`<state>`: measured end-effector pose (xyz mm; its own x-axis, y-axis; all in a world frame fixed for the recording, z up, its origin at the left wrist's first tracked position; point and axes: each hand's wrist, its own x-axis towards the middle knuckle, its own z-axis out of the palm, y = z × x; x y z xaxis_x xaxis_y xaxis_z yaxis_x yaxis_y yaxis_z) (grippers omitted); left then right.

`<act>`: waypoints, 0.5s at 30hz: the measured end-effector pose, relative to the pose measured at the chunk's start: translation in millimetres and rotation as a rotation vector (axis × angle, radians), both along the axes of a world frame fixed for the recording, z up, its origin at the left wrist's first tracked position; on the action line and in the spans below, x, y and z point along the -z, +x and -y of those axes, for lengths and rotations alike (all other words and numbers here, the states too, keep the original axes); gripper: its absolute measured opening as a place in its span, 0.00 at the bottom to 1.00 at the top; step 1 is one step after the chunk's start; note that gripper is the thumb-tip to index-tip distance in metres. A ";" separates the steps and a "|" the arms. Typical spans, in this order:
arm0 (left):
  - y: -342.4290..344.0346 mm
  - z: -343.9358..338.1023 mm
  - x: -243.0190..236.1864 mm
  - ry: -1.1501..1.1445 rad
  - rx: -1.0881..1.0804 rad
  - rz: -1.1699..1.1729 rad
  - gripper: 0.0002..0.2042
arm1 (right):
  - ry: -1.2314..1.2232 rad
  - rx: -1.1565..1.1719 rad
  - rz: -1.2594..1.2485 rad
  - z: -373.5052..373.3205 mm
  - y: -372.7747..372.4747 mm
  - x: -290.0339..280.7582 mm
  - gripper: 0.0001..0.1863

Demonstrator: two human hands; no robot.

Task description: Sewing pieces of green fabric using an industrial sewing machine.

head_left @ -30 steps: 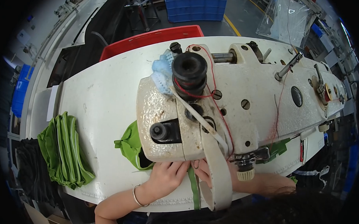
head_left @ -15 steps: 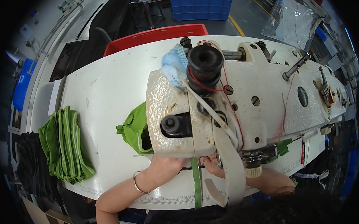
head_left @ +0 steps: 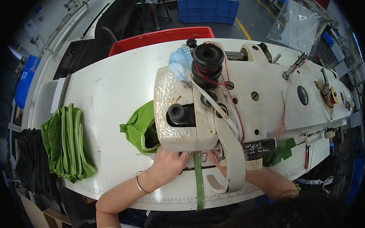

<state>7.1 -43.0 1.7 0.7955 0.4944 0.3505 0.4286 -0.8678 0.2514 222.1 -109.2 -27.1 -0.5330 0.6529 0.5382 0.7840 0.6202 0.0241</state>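
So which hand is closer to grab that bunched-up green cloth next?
Probably the left hand. It rests on the white table right beside the bunched green cloth, in plain sight. The right hand is mostly hidden under the sewing machine, farther from the cloth.

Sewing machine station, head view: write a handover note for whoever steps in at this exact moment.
Left hand: flat on the table at the sewing machine head, by the green fabric piece and green strap.
Right hand: mostly hidden under the machine head; grip not visible.
Things: green strap runs from under the head to the near table edge; stack of folded green pieces at table's left end.
Done: stack lies aside.
Left: piece under the head is not clear of the machine.
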 end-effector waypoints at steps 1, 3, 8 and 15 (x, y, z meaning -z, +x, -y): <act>1.7 0.0 0.9 0.074 -0.009 0.030 0.09 | 0.121 -0.002 0.065 -3.4 0.3 -5.5 0.08; 3.0 -1.3 3.1 0.145 -0.017 0.057 0.10 | 0.154 -0.015 0.091 -8.3 2.7 -1.3 0.08; 8.0 -1.1 8.5 0.221 -0.014 0.086 0.11 | 0.073 -0.018 0.073 -3.9 3.6 14.5 0.08; 6.3 4.6 0.2 0.119 -0.059 0.106 0.12 | -0.155 -0.001 0.157 -3.6 1.8 -24.5 0.21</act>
